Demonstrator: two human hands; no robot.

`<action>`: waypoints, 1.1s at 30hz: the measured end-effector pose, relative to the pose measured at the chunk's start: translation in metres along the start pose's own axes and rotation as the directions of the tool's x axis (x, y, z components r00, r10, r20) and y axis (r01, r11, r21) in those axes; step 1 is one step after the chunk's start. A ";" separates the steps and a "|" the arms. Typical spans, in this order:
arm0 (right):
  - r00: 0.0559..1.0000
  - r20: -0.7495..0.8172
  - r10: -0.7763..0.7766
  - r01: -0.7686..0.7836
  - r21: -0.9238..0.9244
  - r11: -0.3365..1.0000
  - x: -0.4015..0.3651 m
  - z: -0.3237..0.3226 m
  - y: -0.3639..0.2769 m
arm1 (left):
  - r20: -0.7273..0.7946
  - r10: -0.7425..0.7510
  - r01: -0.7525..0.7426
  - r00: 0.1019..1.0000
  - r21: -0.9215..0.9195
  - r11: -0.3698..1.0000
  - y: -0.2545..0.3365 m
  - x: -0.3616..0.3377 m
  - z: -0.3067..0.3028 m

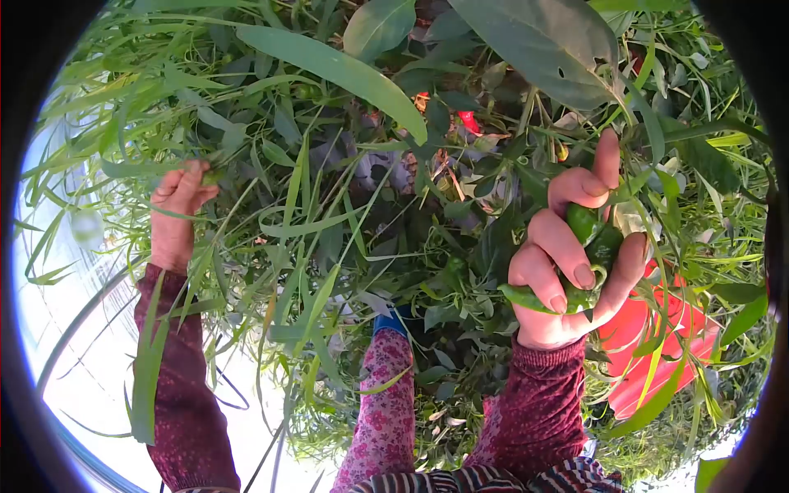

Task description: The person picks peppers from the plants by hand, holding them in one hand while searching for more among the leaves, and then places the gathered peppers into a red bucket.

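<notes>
My right hand (567, 255) is curled around several green peppers (604, 246), with its index finger stretched up toward the leaves. One pepper's pointed tip sticks out on the left side of the palm. Over on the left, my left hand (179, 197) is raised among the long green blades, its fingers pinched together. A small bit of green shows at those fingertips, but leaves cover it and I cannot make out what it is. Dense pepper foliage (485, 246) fills the space between both hands.
A red plastic container (657, 353) stands among leaves below my right hand. Red peppers (469, 123) show near the ground at the top. Clear plastic sheeting (90, 329) and a curved pipe (74, 329) run along the left. A blue shoe (390, 323) stands between the plants.
</notes>
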State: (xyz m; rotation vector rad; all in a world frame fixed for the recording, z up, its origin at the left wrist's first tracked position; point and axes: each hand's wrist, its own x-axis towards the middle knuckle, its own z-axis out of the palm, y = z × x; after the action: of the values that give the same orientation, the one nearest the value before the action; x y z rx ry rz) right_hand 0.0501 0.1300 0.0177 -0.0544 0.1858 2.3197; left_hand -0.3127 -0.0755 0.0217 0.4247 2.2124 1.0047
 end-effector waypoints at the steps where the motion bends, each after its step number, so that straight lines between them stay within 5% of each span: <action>1: 1.000 0.000 -0.001 0.001 0.009 1.000 0.000 0.000 0.000 | -0.044 -0.043 0.038 0.998 -0.121 0.992 0.015 -0.006 -0.016; 5: 1.000 0.007 0.008 -0.008 0.016 1.000 -0.001 0.000 -0.001 | -0.220 -0.112 0.027 0.969 -0.356 0.934 0.025 -0.034 -0.045; 7: 1.000 0.000 0.012 -0.012 0.003 1.000 0.000 0.001 -0.002 | -0.235 0.079 -0.040 0.969 0.167 0.985 0.001 -0.046 -0.051; 8: 1.000 -0.002 0.013 -0.013 0.002 1.000 0.000 0.001 -0.002 | -0.076 0.158 -0.139 0.984 0.217 0.966 0.007 -0.057 -0.020; 9: 1.000 0.004 0.019 -0.019 -0.001 1.000 0.002 0.002 -0.001 | 0.086 0.073 -0.093 0.994 0.260 0.961 0.017 -0.061 0.010; 11: 0.999 0.014 0.037 -0.036 -0.009 0.999 0.003 0.001 -0.001 | 0.162 0.122 -0.159 0.979 0.244 0.957 0.027 -0.062 0.074; 13: 1.000 0.009 0.030 -0.030 -0.003 1.000 -0.001 -0.001 0.001 | 0.348 -0.216 0.202 0.912 0.077 0.976 0.008 -0.026 0.092; 15: 0.999 0.004 0.041 -0.041 -0.018 0.999 0.000 -0.001 -0.001 | 0.199 -0.237 0.170 0.951 0.304 0.937 0.013 0.007 0.123; 17: 0.999 -0.021 0.037 -0.038 -0.033 0.999 -0.002 0.000 0.001 | 0.339 -0.065 0.086 0.938 -0.046 0.995 -0.056 0.058 0.135; 18: 0.999 -0.016 0.038 -0.039 -0.036 0.999 0.000 0.000 0.001 | 0.338 -0.060 0.081 0.939 -0.050 0.995 -0.075 0.075 0.147; 21: 0.999 -0.027 0.046 -0.047 -0.042 0.998 -0.001 0.001 0.002 | 0.311 0.080 -0.195 0.947 0.358 0.913 -0.073 0.087 0.170; 23: 0.998 -0.029 0.049 -0.050 -0.051 0.997 -0.001 0.001 0.000 | -0.115 -0.236 0.212 0.965 -0.191 0.959 -0.040 0.082 0.194; 24: 0.998 -0.037 0.054 -0.056 -0.059 0.997 -0.002 0.001 0.000 | -0.113 -0.238 0.214 0.965 -0.195 0.957 -0.037 0.080 0.200; 26: 0.998 -0.046 0.052 -0.055 -0.061 0.997 -0.004 0.000 0.000 | -0.238 -0.094 0.000 0.967 -0.367 0.930 -0.043 0.083 0.210; 27: 0.997 -0.051 0.052 -0.054 -0.054 0.997 -0.004 0.000 0.000 | -0.256 0.112 -0.185 0.960 -0.279 0.942 -0.054 0.091 0.207; 28: 0.997 -0.050 0.050 -0.053 -0.055 0.997 -0.005 0.000 0.000 | -0.255 0.113 -0.186 0.960 -0.279 0.942 -0.064 0.100 0.203; 31: 0.998 -0.047 0.052 -0.055 -0.073 0.996 -0.005 0.001 0.000 | -0.124 0.042 -0.116 0.991 -0.683 0.721 -0.067 0.107 0.200; 33: 0.996 -0.086 0.000 -0.004 -0.049 0.999 -0.007 0.003 0.000 | -0.263 0.164 -0.255 0.951 -0.366 0.895 -0.058 0.106 0.201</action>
State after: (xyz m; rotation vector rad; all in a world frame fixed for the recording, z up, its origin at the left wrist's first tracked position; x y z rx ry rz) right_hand 0.0549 0.1256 0.0209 -0.1796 0.1720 2.3256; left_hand -0.2535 0.0522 -0.1662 0.3838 2.1086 1.6544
